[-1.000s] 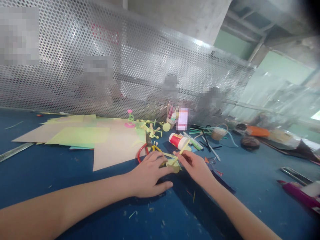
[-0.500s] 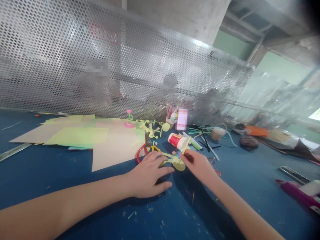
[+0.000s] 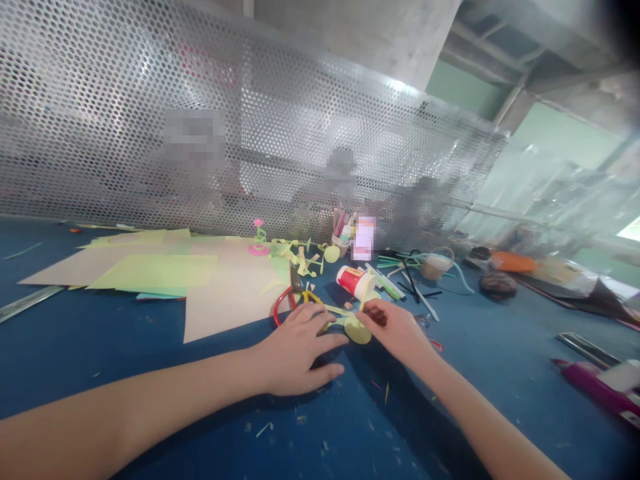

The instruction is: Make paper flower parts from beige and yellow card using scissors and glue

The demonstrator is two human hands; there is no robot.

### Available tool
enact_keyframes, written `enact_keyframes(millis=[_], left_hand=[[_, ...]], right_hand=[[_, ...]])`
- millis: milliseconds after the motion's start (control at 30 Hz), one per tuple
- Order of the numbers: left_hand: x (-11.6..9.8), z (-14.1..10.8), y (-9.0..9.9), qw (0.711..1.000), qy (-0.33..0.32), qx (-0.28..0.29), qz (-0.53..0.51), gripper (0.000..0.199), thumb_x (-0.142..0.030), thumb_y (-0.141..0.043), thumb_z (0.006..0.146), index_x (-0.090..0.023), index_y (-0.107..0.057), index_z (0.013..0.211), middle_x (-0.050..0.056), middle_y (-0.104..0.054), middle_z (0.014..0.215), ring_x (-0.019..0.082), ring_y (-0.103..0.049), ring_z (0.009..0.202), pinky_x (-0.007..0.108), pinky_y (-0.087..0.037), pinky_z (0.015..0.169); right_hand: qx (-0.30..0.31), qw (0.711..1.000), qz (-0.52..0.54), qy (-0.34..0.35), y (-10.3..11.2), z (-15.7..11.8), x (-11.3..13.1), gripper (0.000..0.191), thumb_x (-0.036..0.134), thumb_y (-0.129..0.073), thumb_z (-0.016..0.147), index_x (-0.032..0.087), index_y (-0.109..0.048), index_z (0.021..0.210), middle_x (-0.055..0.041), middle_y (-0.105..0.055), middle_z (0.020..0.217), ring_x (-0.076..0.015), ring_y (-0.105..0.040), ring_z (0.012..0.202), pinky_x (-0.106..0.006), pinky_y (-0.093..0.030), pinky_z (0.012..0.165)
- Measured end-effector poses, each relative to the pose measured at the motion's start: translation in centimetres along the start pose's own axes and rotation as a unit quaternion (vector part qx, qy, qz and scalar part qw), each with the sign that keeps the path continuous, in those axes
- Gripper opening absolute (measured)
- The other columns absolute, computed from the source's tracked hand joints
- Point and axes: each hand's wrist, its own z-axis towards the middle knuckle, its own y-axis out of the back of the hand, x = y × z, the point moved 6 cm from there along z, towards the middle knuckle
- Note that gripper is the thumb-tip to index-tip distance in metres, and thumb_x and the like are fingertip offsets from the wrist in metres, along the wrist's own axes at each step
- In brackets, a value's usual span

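Observation:
My left hand [image 3: 303,350] lies palm down on the blue table with its fingers spread, holding nothing I can see. Just beyond its fingers are scissors with a red handle loop [image 3: 277,310] and a yellow one, partly covered by the hand. Between both hands rests a pale yellow paper disc [image 3: 357,331] with thin yellow strips running left from it. My right hand [image 3: 395,328] pinches a narrow yellow paper strip [image 3: 367,295] that stands up above the disc. Right behind it a white container with a red label [image 3: 353,283] lies on its side.
Coloured paper sheets [image 3: 150,272] spread to the left. A pink paper flower [image 3: 259,233] and yellow paper cutouts [image 3: 303,259] stand behind. A lit phone [image 3: 365,238], a small basket [image 3: 436,266] and a purple tool [image 3: 597,387] are farther right. A perforated metal screen [image 3: 300,153] borders the table.
The yellow strip in my right hand has swung from leaning right to more upright, and my right fingers have shifted slightly. My left hand stays where it was.

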Motion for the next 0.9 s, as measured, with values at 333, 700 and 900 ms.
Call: enact_keyframes(millis=[333, 700, 900], left_hand=[[0.0, 0.1, -0.3, 1.000, -0.007, 0.017, 0.008, 0.044, -0.048, -0.042, 0.085, -0.030, -0.049, 0.124, 0.006, -0.048, 0.127, 0.031, -0.032, 0.122, 0.053, -0.025, 0.101], [-1.3, 1.9, -0.8, 0.999, -0.019, 0.028, 0.015, 0.044, -0.051, -0.031, 0.088, -0.028, -0.054, 0.118, 0.008, -0.051, 0.119, 0.030, -0.034, 0.119, 0.051, -0.024, 0.101], [-1.4, 2.3, -1.3, 1.000, -0.009, 0.026, 0.010, 0.042, -0.051, -0.033, 0.087, -0.030, -0.055, 0.116, 0.008, -0.050, 0.116, 0.028, -0.034, 0.119, 0.049, -0.022, 0.103]], right_hand=[[0.025, 0.999, 0.007, -0.022, -1.5, 0.5, -0.8, 0.024, 0.038, -0.051, 0.078, 0.018, -0.064, 0.082, -0.0039, -0.069, 0.070, -0.0167, -0.064, 0.063, -0.025, -0.048, 0.059], [0.062, 0.994, -0.065, -0.064, -2.0, 2.9, 0.1, 0.020, 0.037, -0.062, 0.068, 0.018, -0.067, 0.066, -0.0059, -0.069, 0.065, -0.0190, -0.063, 0.062, -0.026, -0.042, 0.055], [0.104, 0.989, -0.041, -0.093, -2.8, 3.8, -0.4, 0.011, 0.026, -0.062, 0.063, 0.016, -0.066, 0.060, -0.0050, -0.068, 0.060, -0.0190, -0.063, 0.061, -0.024, -0.043, 0.053]])
